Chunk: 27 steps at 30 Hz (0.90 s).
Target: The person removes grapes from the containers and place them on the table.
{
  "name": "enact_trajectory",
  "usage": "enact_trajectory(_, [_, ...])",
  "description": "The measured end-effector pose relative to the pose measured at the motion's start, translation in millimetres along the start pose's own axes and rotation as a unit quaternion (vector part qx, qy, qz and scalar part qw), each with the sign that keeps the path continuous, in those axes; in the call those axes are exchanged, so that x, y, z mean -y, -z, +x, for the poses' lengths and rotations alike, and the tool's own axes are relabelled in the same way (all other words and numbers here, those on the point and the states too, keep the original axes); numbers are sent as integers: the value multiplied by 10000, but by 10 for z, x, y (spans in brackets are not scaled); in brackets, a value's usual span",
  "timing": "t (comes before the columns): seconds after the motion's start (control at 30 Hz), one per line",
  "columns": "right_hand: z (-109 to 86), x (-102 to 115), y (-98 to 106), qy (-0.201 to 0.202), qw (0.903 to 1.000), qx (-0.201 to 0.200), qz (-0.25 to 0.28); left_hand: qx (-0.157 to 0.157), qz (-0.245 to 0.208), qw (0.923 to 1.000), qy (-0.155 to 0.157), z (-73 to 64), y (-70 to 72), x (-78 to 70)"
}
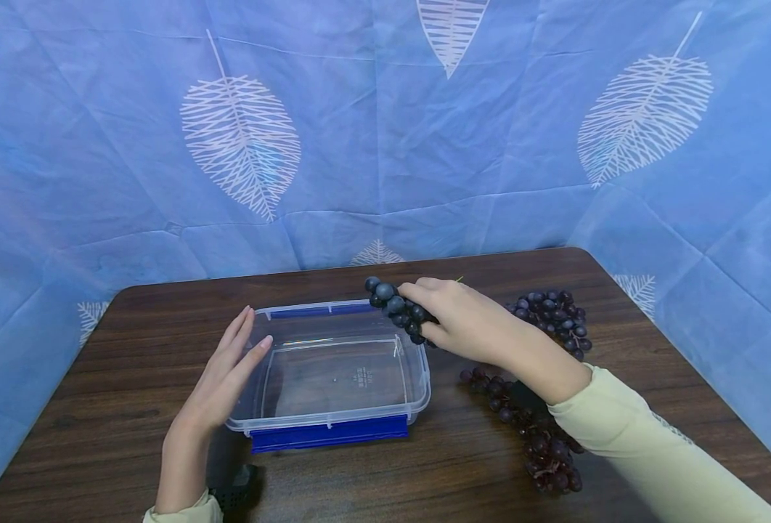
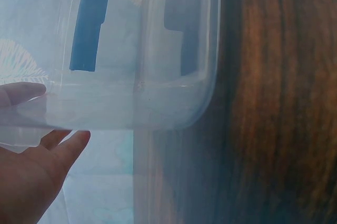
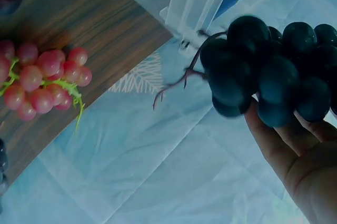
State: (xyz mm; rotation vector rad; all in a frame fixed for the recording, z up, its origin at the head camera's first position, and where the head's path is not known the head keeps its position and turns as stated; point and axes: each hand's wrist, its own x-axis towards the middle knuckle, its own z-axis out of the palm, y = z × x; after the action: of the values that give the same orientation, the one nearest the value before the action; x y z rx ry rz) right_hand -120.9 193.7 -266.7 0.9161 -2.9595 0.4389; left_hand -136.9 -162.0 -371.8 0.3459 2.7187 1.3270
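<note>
My right hand [image 1: 454, 316] grips a bunch of dark blue-black grapes [image 1: 392, 305] over the right back corner of a clear plastic container [image 1: 340, 421]. In the right wrist view the same grapes [image 3: 276, 76] sit in curled fingers, and a thin brown stem [image 3: 187, 74] sticks out. The container has blue side clips and no lid on it; its floor shows bare. My left hand [image 1: 218, 378] is at the container's left wall, fingers nearly straight, thumb over the rim. In the left wrist view the fingers [image 2: 71, 150] appear beside the see-through wall [image 2: 174, 103].
Right of the container lie a dark purple grape bunch [image 1: 552, 316] and a reddish-purple bunch [image 1: 549, 450], partly under the right forearm. A pink grape bunch [image 3: 47, 76] shows in the right wrist view. Blue leaf-patterned cloth [image 1: 372, 145] hangs behind the brown table [image 1: 131, 319].
</note>
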Motion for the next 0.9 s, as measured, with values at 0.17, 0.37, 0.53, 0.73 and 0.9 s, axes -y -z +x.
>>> enact_trajectory(0.17, [-80,-75,12,-29,9999,-56,-112,4,-47,10000,-3,-7,1,2])
enact_trajectory(0.37, [-213,-166,16,-143,9995,-217,-185,17,-30,10000,8,0,2,6])
enact_trajectory(0.53, [-306,-234,22,-255,9994,-239,-77,39,-27,10000,5,-7,12,6])
enact_trajectory(0.73, [-413,-318,53,-377,9990,-217,-125,52,-30,10000,-3,-4,8,11])
enact_trajectory(0.9, [-483,-402,81,-467,9986,-190,-162,53,-43,10000,16,-2,6,13])
